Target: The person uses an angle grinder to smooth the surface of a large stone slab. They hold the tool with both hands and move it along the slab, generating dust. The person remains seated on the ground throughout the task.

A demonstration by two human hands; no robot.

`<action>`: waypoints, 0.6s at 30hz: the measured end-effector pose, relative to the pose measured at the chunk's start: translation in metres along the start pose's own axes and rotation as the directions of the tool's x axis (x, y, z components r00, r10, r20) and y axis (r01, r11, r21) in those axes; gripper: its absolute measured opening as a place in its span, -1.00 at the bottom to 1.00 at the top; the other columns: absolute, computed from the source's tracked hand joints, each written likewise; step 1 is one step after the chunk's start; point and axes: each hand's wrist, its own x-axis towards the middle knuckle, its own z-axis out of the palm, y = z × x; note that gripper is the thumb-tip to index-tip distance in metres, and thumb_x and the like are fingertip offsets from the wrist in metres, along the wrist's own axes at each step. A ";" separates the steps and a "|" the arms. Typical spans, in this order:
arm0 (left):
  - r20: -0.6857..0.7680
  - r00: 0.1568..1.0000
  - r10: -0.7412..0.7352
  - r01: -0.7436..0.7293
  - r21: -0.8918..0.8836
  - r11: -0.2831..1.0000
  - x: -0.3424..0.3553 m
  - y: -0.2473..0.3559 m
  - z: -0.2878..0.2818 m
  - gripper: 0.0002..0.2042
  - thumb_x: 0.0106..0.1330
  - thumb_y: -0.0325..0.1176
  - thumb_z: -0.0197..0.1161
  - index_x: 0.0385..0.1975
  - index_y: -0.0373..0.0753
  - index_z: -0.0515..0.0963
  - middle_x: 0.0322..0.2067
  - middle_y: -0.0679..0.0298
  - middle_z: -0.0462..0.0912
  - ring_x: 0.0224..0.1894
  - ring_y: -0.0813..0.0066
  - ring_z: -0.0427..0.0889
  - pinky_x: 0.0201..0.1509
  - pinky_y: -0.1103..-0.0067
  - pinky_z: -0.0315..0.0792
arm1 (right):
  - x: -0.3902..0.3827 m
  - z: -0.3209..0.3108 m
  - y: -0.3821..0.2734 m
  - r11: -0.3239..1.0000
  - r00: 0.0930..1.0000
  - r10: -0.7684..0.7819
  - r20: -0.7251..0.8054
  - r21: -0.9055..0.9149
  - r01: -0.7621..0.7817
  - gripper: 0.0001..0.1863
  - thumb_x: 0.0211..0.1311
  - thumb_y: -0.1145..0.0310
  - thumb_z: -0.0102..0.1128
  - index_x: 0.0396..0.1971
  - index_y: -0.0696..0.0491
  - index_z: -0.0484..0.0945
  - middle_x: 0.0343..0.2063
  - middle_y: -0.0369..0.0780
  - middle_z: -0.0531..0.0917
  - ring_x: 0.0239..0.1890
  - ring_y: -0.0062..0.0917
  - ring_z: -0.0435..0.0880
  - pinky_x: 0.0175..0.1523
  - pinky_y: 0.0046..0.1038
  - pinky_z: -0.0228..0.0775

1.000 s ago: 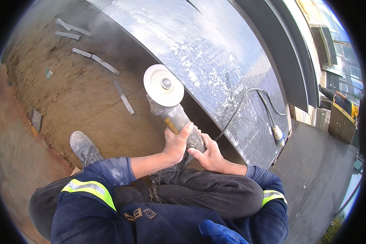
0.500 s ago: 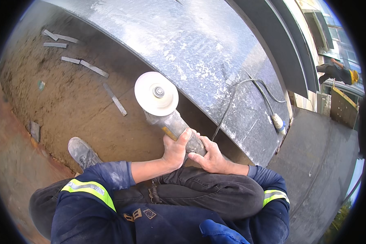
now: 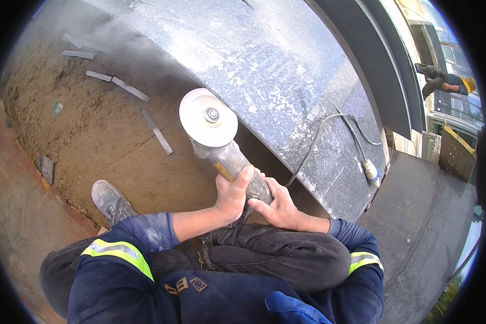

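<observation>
An angle grinder with a pale round disc is held out in front of my knees, disc end pointing away and up to the left. My left hand is wrapped round the middle of its body. Behind it, my right hand closes on the rear of the grinder's body. The disc's right side overlaps the near edge of a large grey stone slab coated in white dust; whether it touches the slab cannot be told. A dark gap shows beneath the slab's edge.
Several narrow stone offcuts lie on brown dirt to the left, near my shoe. A cable with a white-and-blue plug rests on the slab. Dust hangs at the far left. Another person in a yellow helmet is at the far right.
The grinder's disc has risen slightly in the picture. The dust cloud at the far left has thickened. The other person has shifted posture. Both hands keep their hold.
</observation>
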 end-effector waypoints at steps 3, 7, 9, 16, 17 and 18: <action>-0.004 1.000 -0.005 0.005 -0.032 0.999 0.003 0.002 0.001 -0.66 0.38 -0.15 0.30 -0.17 -0.36 0.53 -0.27 0.15 0.66 -0.21 0.40 0.68 -0.02 0.38 0.61 | 0.004 0.001 -0.001 1.000 1.000 -0.015 -0.013 -0.011 0.015 -0.36 0.29 0.27 0.41 0.22 0.32 0.37 -0.09 -0.01 0.68 -0.02 -0.39 0.68 0.08 -0.34 0.49; -0.005 1.000 -0.012 0.012 -0.048 0.999 0.007 0.005 -0.001 -0.66 0.38 -0.16 0.32 -0.15 -0.35 0.52 -0.26 0.16 0.65 -0.19 0.38 0.69 0.00 0.35 0.62 | 0.009 0.001 0.000 1.000 1.000 -0.003 -0.007 0.003 0.003 -0.37 0.29 0.28 0.41 0.20 0.32 0.37 -0.12 -0.03 0.68 -0.05 -0.40 0.68 0.06 -0.33 0.49; -0.005 1.000 -0.005 0.005 -0.054 0.999 0.008 0.007 -0.002 -0.67 0.38 -0.16 0.31 -0.15 -0.34 0.51 -0.26 0.16 0.65 -0.18 0.38 0.69 0.00 0.35 0.62 | 0.011 0.001 0.000 1.000 1.000 0.006 0.013 -0.002 -0.006 -0.37 0.30 0.26 0.40 0.22 0.29 0.37 -0.08 -0.07 0.66 0.00 -0.46 0.63 0.11 -0.35 0.45; -0.033 0.999 -0.029 0.028 -0.036 0.999 0.011 0.015 0.000 -0.68 0.39 -0.18 0.29 -0.13 -0.33 0.49 -0.26 0.17 0.64 -0.17 0.38 0.68 -0.02 0.36 0.61 | 0.016 0.002 0.000 1.000 1.000 0.005 0.015 0.027 -0.006 -0.37 0.32 0.25 0.40 0.23 0.27 0.37 -0.06 -0.09 0.64 0.03 -0.49 0.59 0.14 -0.38 0.42; -0.040 0.999 -0.030 0.028 -0.040 0.999 0.012 0.016 0.001 -0.69 0.39 -0.18 0.29 -0.13 -0.33 0.49 -0.26 0.17 0.64 -0.18 0.38 0.68 -0.03 0.36 0.61 | 0.017 0.002 0.000 1.000 1.000 0.008 0.014 0.019 -0.008 -0.37 0.32 0.24 0.40 0.23 0.27 0.37 -0.06 -0.09 0.64 0.03 -0.49 0.59 0.14 -0.38 0.42; -0.046 0.998 -0.030 0.028 -0.043 0.999 0.013 0.017 0.001 -0.69 0.39 -0.19 0.29 -0.13 -0.32 0.49 -0.26 0.17 0.63 -0.18 0.38 0.68 -0.03 0.36 0.61 | 0.018 0.003 -0.001 1.000 1.000 0.010 0.012 0.012 -0.010 -0.37 0.32 0.24 0.39 0.23 0.27 0.37 -0.07 -0.09 0.64 0.03 -0.49 0.59 0.14 -0.37 0.42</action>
